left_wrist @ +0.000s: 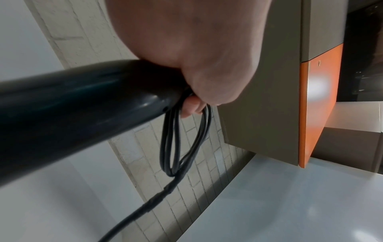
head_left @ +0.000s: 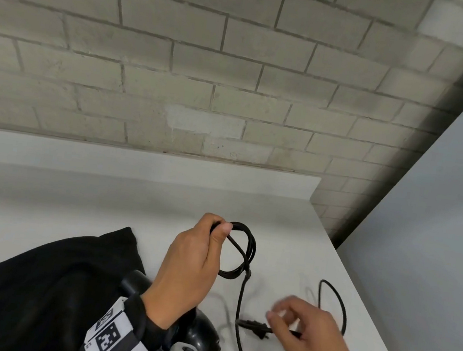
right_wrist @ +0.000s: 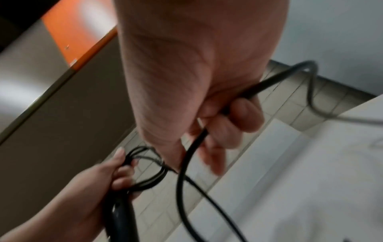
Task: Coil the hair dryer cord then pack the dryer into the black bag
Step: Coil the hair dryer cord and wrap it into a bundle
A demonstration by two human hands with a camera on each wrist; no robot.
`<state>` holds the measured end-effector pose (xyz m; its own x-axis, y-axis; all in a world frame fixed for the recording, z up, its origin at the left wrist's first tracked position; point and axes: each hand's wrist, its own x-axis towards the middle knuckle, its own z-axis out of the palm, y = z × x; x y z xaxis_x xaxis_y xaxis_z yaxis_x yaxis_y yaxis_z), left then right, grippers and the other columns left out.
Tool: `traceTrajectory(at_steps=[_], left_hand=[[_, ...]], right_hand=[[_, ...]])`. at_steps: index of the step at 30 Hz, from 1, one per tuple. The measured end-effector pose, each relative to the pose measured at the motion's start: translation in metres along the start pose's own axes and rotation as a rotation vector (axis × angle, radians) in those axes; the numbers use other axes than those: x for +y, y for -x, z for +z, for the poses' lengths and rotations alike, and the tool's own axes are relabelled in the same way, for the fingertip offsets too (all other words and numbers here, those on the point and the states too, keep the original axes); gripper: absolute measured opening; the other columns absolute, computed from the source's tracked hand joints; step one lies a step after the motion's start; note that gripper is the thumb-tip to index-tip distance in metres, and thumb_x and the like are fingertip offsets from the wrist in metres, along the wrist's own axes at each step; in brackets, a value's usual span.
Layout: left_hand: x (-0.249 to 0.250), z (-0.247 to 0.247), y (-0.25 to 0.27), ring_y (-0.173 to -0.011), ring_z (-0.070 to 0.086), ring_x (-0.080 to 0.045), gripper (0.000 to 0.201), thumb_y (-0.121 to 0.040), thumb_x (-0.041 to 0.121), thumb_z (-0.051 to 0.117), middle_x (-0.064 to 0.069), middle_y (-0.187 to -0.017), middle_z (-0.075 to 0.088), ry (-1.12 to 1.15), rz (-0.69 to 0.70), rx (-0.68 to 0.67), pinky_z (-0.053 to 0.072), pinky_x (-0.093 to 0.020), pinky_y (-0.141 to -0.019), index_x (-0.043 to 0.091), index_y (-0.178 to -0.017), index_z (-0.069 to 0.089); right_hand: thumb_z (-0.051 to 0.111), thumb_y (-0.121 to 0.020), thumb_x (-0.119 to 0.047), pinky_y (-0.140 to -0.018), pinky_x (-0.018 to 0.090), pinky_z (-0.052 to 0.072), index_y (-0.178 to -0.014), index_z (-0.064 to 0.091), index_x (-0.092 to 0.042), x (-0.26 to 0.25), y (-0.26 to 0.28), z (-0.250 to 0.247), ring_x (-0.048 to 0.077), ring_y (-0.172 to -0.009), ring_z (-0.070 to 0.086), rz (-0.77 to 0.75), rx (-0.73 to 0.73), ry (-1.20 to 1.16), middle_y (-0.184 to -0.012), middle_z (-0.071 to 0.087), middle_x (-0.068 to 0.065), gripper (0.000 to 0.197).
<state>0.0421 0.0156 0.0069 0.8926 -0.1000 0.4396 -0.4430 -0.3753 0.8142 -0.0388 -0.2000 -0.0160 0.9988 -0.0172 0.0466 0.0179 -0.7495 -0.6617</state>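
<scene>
So the left hand [head_left: 188, 261] is up over the middle of the white counter [head_left: 103, 197], fingers and thumb curled round a small bundle of loops of the thin black hair dryer cord [head_left: 243, 253]. The left wrist view shows it's also got the end of the glossy black hair dryer handle [left_wrist: 82, 101] in the same grip, with the loops hanging off the fingers right where the cord leaves the handle. The dryer's body [head_left: 202, 345] is black and white plastic, and it sits just under the left wrist near the counter's front edge, mostly hidden by the arm.

From the coil, the rest of the cord drops down to the counter, runs toward the front edge, then swings out in a loose loop toward the right edge. The right hand [head_left: 310, 330] is lower and to the right of the left one, well apart from the coil. It's blurry in the head view, but the right wrist view shows the fingers curled round a stretch of the loose cord, so it's holding that. The black plug [head_left: 253, 325] lies just left of the right hand's fingertips; can't tell if they're touching it.

The soft black fabric bag [head_left: 42, 283] lies crumpled at the front left of the counter, right beside the dryer and the left forearm. Grey brick wall [head_left: 180, 65] behind the back edge.
</scene>
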Motion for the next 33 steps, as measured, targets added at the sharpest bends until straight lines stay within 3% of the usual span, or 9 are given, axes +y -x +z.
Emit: traceTrajectory(at_steps=[2, 3, 5, 9, 14, 17, 21, 25, 33], left_hand=[[-0.001, 0.000, 0.000, -0.049, 0.045, -0.013, 0.046, -0.097, 0.062, 0.025, 0.002, -0.054, 0.047, -0.009, 0.005, 0.002, 0.045, -0.045, -0.051, 0.026, -0.096, 0.054], [-0.001, -0.001, 0.000, -0.049, 0.046, -0.015, 0.045, -0.098, 0.061, 0.025, 0.000, -0.054, 0.048, -0.017, 0.011, 0.002, 0.045, -0.045, -0.051, 0.026, -0.096, 0.054], [0.000, -0.002, 0.001, -0.049, 0.047, -0.016, 0.042, -0.098, 0.057, 0.027, 0.000, -0.054, 0.049, -0.030, 0.021, -0.005, 0.045, -0.042, -0.050, 0.025, -0.098, 0.054], [0.000, -0.003, 0.002, -0.046, 0.041, -0.009, 0.043, -0.096, 0.056, 0.029, 0.007, -0.052, 0.044, -0.034, 0.005, 0.004, 0.041, -0.034, -0.048, 0.023, -0.102, 0.055], [0.000, 0.000, 0.001, -0.049, 0.045, -0.011, 0.049, -0.093, 0.061, 0.023, 0.008, -0.053, 0.046, -0.095, -0.010, 0.032, 0.038, -0.028, -0.051, 0.024, -0.104, 0.054], [0.003, 0.001, -0.001, -0.048, 0.042, -0.011, 0.059, -0.089, 0.064, 0.017, 0.010, -0.052, 0.043, -0.179, -0.022, 0.005, 0.031, -0.025, -0.053, 0.022, -0.108, 0.054], [0.006, -0.002, -0.002, -0.051, 0.045, -0.010, 0.064, -0.089, 0.063, 0.015, 0.012, -0.054, 0.044, -0.281, 0.025, -0.058, 0.036, -0.026, -0.054, 0.020, -0.111, 0.056], [0.008, -0.005, -0.002, -0.057, 0.044, -0.010, 0.070, -0.085, 0.066, 0.010, 0.013, -0.059, 0.045, -0.310, 0.083, -0.136, 0.033, -0.020, -0.055, 0.022, -0.115, 0.056], [0.004, -0.006, 0.004, -0.060, 0.053, -0.012, 0.078, -0.092, 0.075, 0.013, 0.012, -0.065, 0.060, -0.341, 0.266, -0.100, 0.035, -0.019, -0.056, 0.017, -0.105, 0.064]], right_hand=[[0.058, -0.085, -0.057, -0.081, 0.012, 0.042, -0.120, 0.046, -0.048, -0.002, -0.011, 0.016, -0.008, -0.088, 0.056, -0.035, -0.054, 0.153, -0.110, 0.054, -0.033, 0.038], [0.055, -0.087, -0.058, -0.093, 0.009, 0.034, -0.133, 0.032, -0.046, -0.004, -0.016, 0.025, -0.014, -0.108, 0.043, -0.071, -0.083, 0.146, -0.124, 0.038, -0.038, 0.053], [0.052, -0.092, -0.055, -0.101, 0.004, 0.019, -0.137, 0.017, -0.046, -0.016, -0.025, 0.034, -0.023, -0.121, 0.022, -0.118, -0.121, 0.084, -0.129, 0.020, -0.044, 0.058], [0.051, -0.098, -0.040, -0.090, 0.017, 0.041, -0.103, 0.053, -0.032, -0.026, -0.033, 0.033, -0.008, -0.107, 0.055, -0.190, -0.111, -0.038, -0.105, 0.064, -0.024, 0.009], [0.046, -0.100, -0.013, -0.081, 0.041, 0.057, -0.092, 0.059, -0.016, -0.043, -0.014, 0.005, 0.020, -0.076, 0.071, -0.117, 0.052, -0.552, -0.077, 0.065, 0.005, 0.016], [0.053, -0.096, -0.028, -0.059, 0.028, 0.047, -0.092, 0.064, -0.028, -0.059, -0.003, -0.017, 0.016, -0.056, 0.051, -0.174, 0.206, -0.551, -0.068, 0.054, 0.002, 0.012], [0.062, -0.090, -0.032, -0.061, 0.007, 0.038, -0.092, 0.067, -0.028, -0.082, -0.005, -0.049, 0.002, -0.068, 0.053, -0.509, 0.324, -0.040, -0.077, 0.056, -0.014, 0.007], [0.057, -0.095, -0.030, -0.062, 0.019, 0.044, -0.096, 0.066, -0.019, -0.098, -0.024, -0.066, 0.009, -0.072, 0.055, -0.655, 0.295, 0.058, -0.083, 0.056, -0.012, 0.014], [0.064, -0.089, -0.020, -0.064, 0.004, 0.034, -0.090, 0.070, -0.016, -0.130, -0.061, -0.071, -0.003, -0.067, 0.050, -0.709, 0.268, -0.042, -0.074, 0.050, -0.026, 0.007]])
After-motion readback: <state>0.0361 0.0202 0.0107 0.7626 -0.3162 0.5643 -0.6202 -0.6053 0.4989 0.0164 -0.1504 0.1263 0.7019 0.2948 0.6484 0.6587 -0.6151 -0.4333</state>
